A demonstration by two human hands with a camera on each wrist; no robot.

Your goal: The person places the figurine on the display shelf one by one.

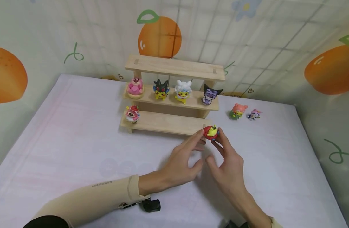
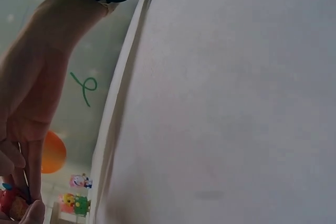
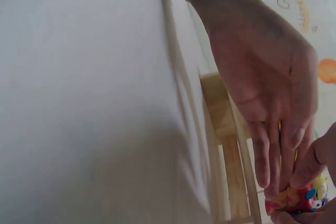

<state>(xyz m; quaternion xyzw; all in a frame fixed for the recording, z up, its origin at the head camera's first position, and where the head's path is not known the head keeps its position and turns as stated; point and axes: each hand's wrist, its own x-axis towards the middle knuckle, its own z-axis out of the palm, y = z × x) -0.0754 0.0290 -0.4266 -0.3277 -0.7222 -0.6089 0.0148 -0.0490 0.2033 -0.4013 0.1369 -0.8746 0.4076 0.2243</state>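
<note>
Between the fingertips of both hands is a small red figurine (image 1: 210,133) with a yellow top and blue bits, near the front right corner of the wooden shelf stand (image 1: 168,123). My left hand (image 1: 178,164) holds it from the left with long, nearly straight fingers, its thumb standing apart. From the right, my right hand (image 1: 229,166) holds it with bent fingers; that thumb is also clear of it. The right wrist view shows the figurine (image 3: 294,200) among fingertips, partly covered. Only its edge (image 2: 8,200) shows in the left wrist view.
On the middle tier stand a pink bear (image 1: 135,88), a black-eared figurine (image 1: 161,90), a white-hooded one (image 1: 183,91) and a purple one (image 1: 210,95). Another bear figurine (image 1: 132,114) is on the lowest tier. A pink-and-green figurine (image 1: 238,111) and a smaller one (image 1: 254,114) stand right.
</note>
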